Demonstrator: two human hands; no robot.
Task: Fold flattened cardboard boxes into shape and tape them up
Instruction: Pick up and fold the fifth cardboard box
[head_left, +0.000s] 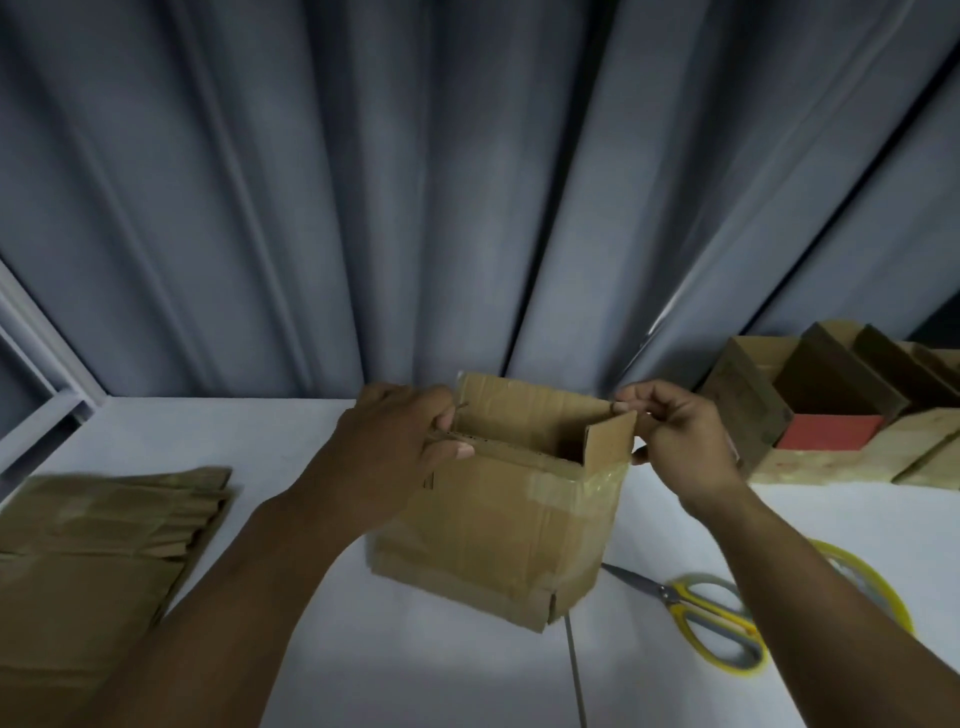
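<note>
Head view, single frame.

- A cardboard box (498, 519) is seen standing upright near the middle of the white table (208, 431). Its top is open and its flaps are raised.
- Clear tape (587, 483) is noted across the box's upper right corner. More tape is seen along the bottom edge.
- The left hand (395, 436) is clamped on the box's top left edge, with the fingers curled over the rim and the thumb pressed on the near face.
- The right hand (680, 441) is holding the upright right flap (613, 436). The flap's top corner is pinched between thumb and forefinger, and the other fingers are curled.
- Yellow-handled scissors (696, 618) are recorded lying on the table just right of the box, blades pointed toward it.
- A tape roll (878, 587) lies beyond the scissors (largely hidden by the right forearm).
- A stack of flattened boxes (88, 545) lies at the table's left.
- Several open assembled boxes (753, 400) are grouped at the far right, and a red surface (831, 432) is visible inside one.
- A grey pleated curtain (467, 182) hangs behind the table.
</note>
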